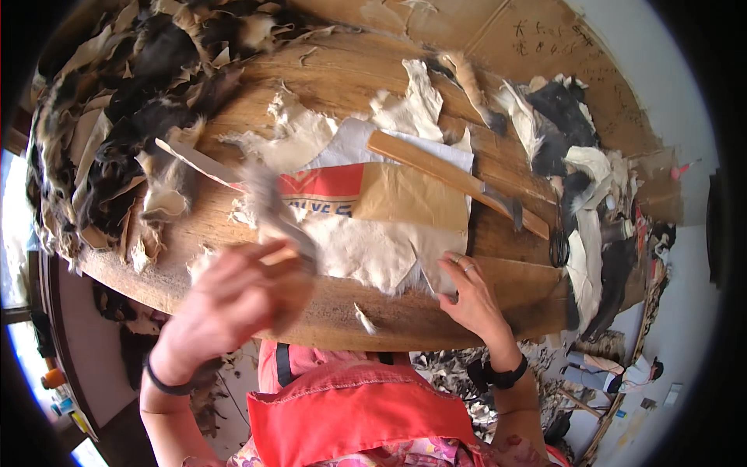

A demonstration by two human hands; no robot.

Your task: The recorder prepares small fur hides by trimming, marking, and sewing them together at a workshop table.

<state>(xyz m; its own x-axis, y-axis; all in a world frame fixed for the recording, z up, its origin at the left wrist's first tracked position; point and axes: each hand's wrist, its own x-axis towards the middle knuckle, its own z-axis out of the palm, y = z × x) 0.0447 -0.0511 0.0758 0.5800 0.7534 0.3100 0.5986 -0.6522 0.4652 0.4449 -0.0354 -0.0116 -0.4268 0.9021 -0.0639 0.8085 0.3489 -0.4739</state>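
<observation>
A pale piece of hide (358, 245), skin side up with fur along its lower edge, lies over a brown paper sheet (412, 191) on the wooden work surface (373, 319). My left hand (226, 296), smeared by motion, is closed on a furry strip of hide (272, 194) raised above the left end of the pale piece. At that piece's right end rests my right hand (473, 300), thumb and fingers apart, touching the edge. A thin grey sliver beside its fingers is too unclear to name. Beyond the hide, a wooden straightedge (428, 167) lies aslant across the paper.
Dark fur scraps (148, 70) are heaped at the far left. More black and white hide pieces (583, 202) pile up at the right edge, near black-handled scissors (559, 247). Loose pale scraps (296, 128) lie behind the paper. Cardboard (498, 47) stands along the back.
</observation>
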